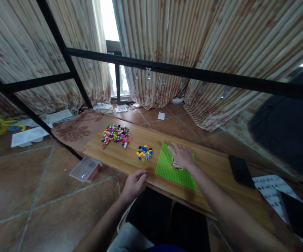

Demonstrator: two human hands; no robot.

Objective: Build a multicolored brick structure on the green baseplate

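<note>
My right hand (183, 155) lies over the green studded baseplate (164, 168), fingers stretched out and thumb apart. Under its palm, a low structure of small coloured bricks (177, 167) shows only at its near side; the rest is hidden. My left hand (134, 184) is at the near edge of the wooden table, left of the baseplate, with its fingers curled together. Whatever may be between those fingers cannot be made out. A small group of loose coloured bricks (144, 153) sits between the baseplate and a larger brick pile (116, 134).
A black phone (242, 171) lies at the right of the wooden table (211, 171). Beyond it are a printed sheet (270, 189) and another dark device (298, 217). A clear plastic box (85, 169) stands on the floor at left. A black metal bar (167, 65) crosses above the table.
</note>
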